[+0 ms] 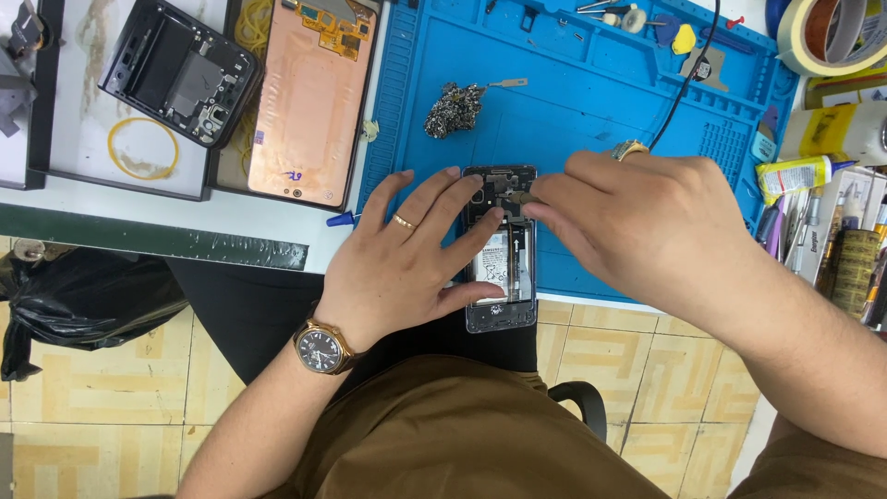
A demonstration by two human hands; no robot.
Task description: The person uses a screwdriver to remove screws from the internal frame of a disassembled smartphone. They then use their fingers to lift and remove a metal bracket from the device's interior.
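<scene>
While the opened phone (502,249) lies at the near edge of the blue work mat (591,102), partly overhanging the surface toward the person's lap, both hands work on it. The left hand (407,254), with a ring on one finger and a brown-strapped wristwatch (321,347) on the wrist, rests on the phone's left side; its fingers (434,199) are spread apart, some lying across the upper part of the phone, and the thumb presses the lower left edge near the exposed battery. The right hand (637,217) comes in from the right, its fingers pinched together on a small thin tool (519,197) whose tip touches the upper inner part of the phone. A black cable (688,79) runs from behind this hand up across the mat.

Farther up the mat sit a crumpled metallic wad (453,109) and some small picks and tools along its top edge. To the left of the mat, a copper-coloured screen panel (309,102) lies face down beside a black phone frame (180,69) and a yellow rubber band (143,148). A roll of tape (832,37) sits at the top right, with a glue tube (799,174) and other tools below it. A black plastic bag (83,300) sits on the tiled floor at left.
</scene>
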